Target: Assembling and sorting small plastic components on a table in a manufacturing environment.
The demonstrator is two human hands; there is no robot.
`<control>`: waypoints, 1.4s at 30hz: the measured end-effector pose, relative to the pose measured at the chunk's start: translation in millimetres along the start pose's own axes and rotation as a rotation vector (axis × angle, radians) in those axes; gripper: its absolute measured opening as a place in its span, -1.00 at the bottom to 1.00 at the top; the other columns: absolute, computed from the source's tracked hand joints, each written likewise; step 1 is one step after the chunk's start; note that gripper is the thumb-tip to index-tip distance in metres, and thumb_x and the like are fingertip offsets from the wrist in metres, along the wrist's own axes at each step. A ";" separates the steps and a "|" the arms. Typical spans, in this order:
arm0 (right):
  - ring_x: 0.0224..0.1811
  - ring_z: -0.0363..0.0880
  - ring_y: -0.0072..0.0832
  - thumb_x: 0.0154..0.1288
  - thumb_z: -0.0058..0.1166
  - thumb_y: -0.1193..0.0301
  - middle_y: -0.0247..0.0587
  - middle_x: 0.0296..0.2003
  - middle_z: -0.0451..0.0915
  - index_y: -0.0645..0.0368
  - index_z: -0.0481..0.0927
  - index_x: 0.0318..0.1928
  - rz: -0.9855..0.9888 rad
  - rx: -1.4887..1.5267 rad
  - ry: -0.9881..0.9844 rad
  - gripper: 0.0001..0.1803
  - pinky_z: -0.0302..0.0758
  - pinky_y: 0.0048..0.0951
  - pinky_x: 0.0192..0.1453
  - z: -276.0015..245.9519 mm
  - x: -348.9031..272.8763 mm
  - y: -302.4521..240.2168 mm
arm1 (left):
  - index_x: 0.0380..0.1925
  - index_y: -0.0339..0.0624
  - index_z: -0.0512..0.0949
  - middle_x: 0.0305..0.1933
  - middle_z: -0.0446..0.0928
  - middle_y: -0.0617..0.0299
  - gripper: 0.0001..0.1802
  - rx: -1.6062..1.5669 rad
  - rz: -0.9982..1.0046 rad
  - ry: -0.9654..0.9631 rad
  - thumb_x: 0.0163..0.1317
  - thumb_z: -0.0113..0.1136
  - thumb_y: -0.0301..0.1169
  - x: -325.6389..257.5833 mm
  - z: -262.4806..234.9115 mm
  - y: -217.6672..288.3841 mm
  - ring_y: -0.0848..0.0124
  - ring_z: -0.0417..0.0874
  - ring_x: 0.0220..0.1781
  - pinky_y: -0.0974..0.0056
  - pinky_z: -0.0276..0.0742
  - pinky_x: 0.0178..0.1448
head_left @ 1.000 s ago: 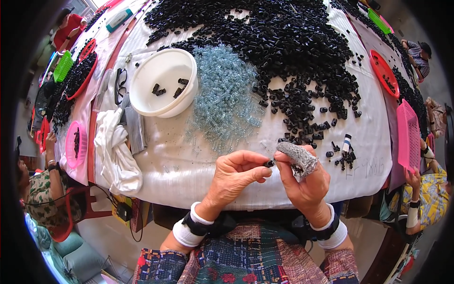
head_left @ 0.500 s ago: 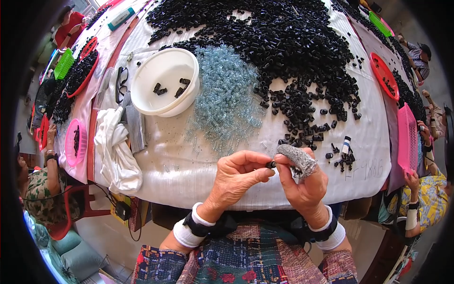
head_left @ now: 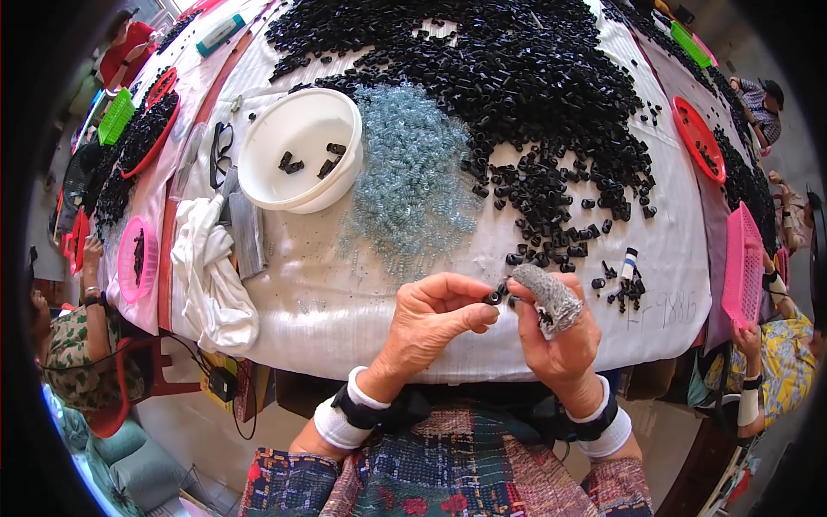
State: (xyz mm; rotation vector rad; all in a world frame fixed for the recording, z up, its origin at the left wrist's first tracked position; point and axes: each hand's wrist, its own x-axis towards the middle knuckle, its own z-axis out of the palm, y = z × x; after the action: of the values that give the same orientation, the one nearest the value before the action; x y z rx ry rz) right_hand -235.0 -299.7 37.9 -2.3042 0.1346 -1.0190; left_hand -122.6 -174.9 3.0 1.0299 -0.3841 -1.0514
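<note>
Above the near table edge my left hand [head_left: 435,323] pinches a short black tube [head_left: 493,298] between thumb and forefinger, one round end showing. Just to its right is my right hand [head_left: 562,340], curled, with a grey knitted cover [head_left: 551,293] on its forefinger. Small black parts [head_left: 544,319] show in the bend of its fingers; what its thumb tip touches is too small to make out. Beyond the hands lie a heap of clear bluish springs [head_left: 413,172] and a large pile of black tubular pieces [head_left: 534,95].
A white bowl [head_left: 258,185] holding several black pieces stands left of the springs. White cloth [head_left: 207,276] and glasses [head_left: 221,155] lie farther left. A small bottle [head_left: 630,261] lies by small black parts at right. Co-workers sit at both sides; one holds a pink basket [head_left: 743,267].
My right hand has shifted slightly right, opening a small gap from the left. My left hand still pinches the black tube. At right, the co-worker's pink basket has moved slightly nearer.
</note>
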 end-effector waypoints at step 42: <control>-0.35 0.56 -0.64 0.05 0.13 0.69 -0.31 -0.34 0.57 0.25 0.48 -0.10 0.496 0.395 0.073 -0.66 0.48 -0.60 -0.33 0.0 9.1 5.5 | -0.26 -0.33 0.51 -0.27 0.61 0.04 -0.84 -0.111 0.017 0.051 0.13 0.20 -0.58 1.9 -0.7 3.9 0.40 0.64 -0.34 0.33 0.62 -0.28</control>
State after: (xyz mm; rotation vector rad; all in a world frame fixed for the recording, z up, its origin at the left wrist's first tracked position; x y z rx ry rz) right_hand -227.8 -307.2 40.6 -1.7529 0.4652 -0.7865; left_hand -119.1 -175.7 5.6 0.9509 -0.2897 -1.0179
